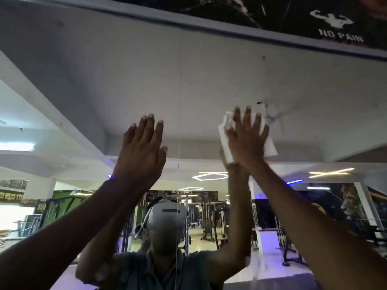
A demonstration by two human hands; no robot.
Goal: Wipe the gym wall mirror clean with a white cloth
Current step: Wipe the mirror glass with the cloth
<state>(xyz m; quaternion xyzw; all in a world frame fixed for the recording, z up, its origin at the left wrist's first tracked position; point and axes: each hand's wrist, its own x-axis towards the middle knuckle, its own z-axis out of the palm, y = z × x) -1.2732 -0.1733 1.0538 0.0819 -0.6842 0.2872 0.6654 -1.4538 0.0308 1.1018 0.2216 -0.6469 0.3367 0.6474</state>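
**Both hands raised on the mirror, cloth under the right palm**

I see the large glass wall mirror (209,80) filling almost the whole frame, with a thin vertical seam through the centre. My right hand (247,139) is in the centre right of the frame, its fingers straight and spread, pressing the folded white cloth (227,143) flat against the glass; it does not clench the cloth, only pushes it. The cloth shows at the left side of the palm and at the lower right of it. Just to the upper right of the cloth there is a grey smudge (270,116) on the mirror. My left hand (142,151) is in the centre of the frame, released, fingers straight and together, holding nothing. I cannot tell if it touches the glass. At the upper right a dark poster (293,15) with the words "NO PAIN" runs above the mirror.
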